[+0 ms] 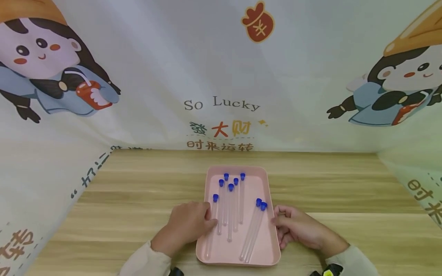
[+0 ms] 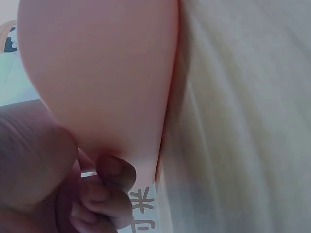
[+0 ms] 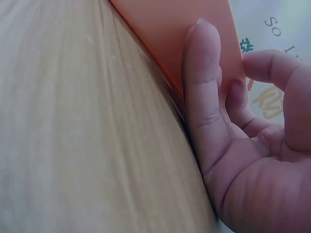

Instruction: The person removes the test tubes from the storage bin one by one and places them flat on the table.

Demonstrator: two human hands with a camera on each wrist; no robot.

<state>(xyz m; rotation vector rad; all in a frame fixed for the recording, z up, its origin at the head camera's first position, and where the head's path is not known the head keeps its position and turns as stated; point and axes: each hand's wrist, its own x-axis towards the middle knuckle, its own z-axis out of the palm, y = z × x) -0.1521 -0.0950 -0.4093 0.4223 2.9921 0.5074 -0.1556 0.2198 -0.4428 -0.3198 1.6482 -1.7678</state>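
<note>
A pink tray (image 1: 224,255) rests on the table, holding several clear test tubes (image 1: 230,214) with blue caps. Most lie side by side toward the left and middle. Two capped tubes (image 1: 253,234) lie slanted together at the right. My left hand (image 1: 191,220) grips the tray's left side, its thumb over the rim near the leftmost tube (image 1: 208,245). In the left wrist view, that hand's fingers (image 2: 114,170) curl against the outer wall. On the opposite side, my right hand (image 1: 297,228) pinches the rim, with fingers (image 3: 201,73) along the outer wall in the right wrist view.
The wood-grain table (image 1: 155,180) extends on both sides of the tray. A white printed cloth (image 1: 155,76) with cartoon figures and lettering rises behind the table and along both sides. Dark wrist devices (image 1: 333,269) sit by the sleeves at the lower edge.
</note>
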